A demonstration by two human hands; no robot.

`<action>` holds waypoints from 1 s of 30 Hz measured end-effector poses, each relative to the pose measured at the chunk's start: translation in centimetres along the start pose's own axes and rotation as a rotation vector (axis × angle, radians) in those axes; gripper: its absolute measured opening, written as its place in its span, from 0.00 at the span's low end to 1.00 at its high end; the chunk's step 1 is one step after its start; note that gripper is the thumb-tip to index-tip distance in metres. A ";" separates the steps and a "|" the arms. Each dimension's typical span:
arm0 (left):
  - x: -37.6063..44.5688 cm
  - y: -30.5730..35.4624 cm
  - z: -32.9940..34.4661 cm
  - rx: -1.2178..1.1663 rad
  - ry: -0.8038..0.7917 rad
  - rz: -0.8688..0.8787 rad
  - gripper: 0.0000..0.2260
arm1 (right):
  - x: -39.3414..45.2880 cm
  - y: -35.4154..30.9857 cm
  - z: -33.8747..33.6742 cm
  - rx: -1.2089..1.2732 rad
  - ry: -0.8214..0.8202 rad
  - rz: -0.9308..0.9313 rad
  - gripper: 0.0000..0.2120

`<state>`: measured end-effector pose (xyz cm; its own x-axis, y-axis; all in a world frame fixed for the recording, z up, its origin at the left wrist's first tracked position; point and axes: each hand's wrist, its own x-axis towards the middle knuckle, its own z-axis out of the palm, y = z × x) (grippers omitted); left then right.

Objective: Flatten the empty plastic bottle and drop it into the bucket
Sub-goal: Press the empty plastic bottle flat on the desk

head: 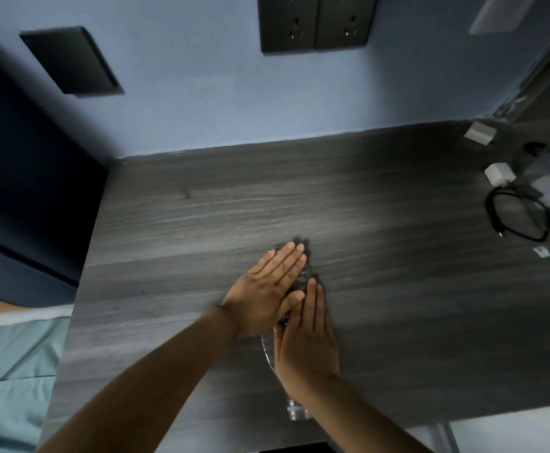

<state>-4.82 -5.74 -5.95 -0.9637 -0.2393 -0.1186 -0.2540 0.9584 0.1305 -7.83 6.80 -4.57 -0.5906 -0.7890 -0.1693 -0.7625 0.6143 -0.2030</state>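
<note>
Now both palms are flat on the bottle [267, 349], lying lengthwise on the desk [398, 305] at lower centre. Left hand [267, 289], fingers spread straight, covers its far end; right hand [306, 341], equally open, covers the middle. Neither grips, only presses. Neck [296, 411] pokes out near the desk's front edge.

The bottle [267, 349] lies on the bench [175, 223] near its front edge, left hand [267, 289] flat on its far part, right hand [306, 341] on its near part; a cable [517, 217] lies far right, a bed [12, 371] left of the bench
</note>
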 end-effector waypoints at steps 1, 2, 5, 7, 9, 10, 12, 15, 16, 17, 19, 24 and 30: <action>0.0 0.0 0.1 0.006 -0.003 0.002 0.26 | 0.1 0.0 0.0 -0.006 -0.008 0.006 0.26; 0.1 -0.1 0.2 0.008 -0.011 0.005 0.26 | 0.1 0.0 0.0 -0.006 -0.016 0.009 0.27; 0.3 -0.2 0.8 0.001 -0.015 0.001 0.26 | 0.3 0.1 0.4 0.003 -0.026 0.010 0.28; 0.4 -0.3 1.0 -0.006 -0.020 0.003 0.26 | 0.4 0.1 0.7 0.006 -0.023 0.011 0.28; 0.5 -0.4 1.2 -0.034 -0.026 0.001 0.26 | 0.4 0.1 0.8 0.003 -0.024 0.011 0.28; 0.6 -0.4 1.2 -0.055 -0.030 -0.005 0.26 | 0.4 0.1 0.8 -0.006 -0.029 0.007 0.28; 0.7 -0.3 1.2 -0.072 -0.026 -0.007 0.26 | 0.7 0.2 0.8 -0.024 -0.047 0.007 0.28; 0.5 0.0 1.0 -0.046 -0.019 -0.010 0.27 | 0.6 0.1 0.4 -0.047 -0.079 -0.004 0.29; 0.4 0.0 1.1 -0.050 -0.013 -0.014 0.26 | 0.5 0.2 0.3 -0.053 -0.083 -0.018 0.28; 0.5 0.0 1.2 -0.062 -0.010 -0.015 0.26 | 0.5 0.4 0.0 -0.052 -0.076 -0.037 0.28; 0.4 -0.1 1.1 -0.079 -0.019 -0.015 0.26 | 0.7 0.9 0.1 -0.034 0.000 -0.114 0.27; 0.3 -0.2 1.1 -0.067 -0.022 -0.014 0.26 | 0.7 2.1 -0.1 -0.051 0.030 -0.260 0.31; 0.2 -0.2 1.3 -0.089 0.001 -0.015 0.27 | 0.6 1.8 0.0 -0.121 0.022 -0.258 0.30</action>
<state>-4.87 -5.78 -7.30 -0.9598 -0.2535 -0.1205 -0.2746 0.9370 0.2158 -9.54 7.48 -5.05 -0.3774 -0.9200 -0.1056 -0.9136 0.3885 -0.1199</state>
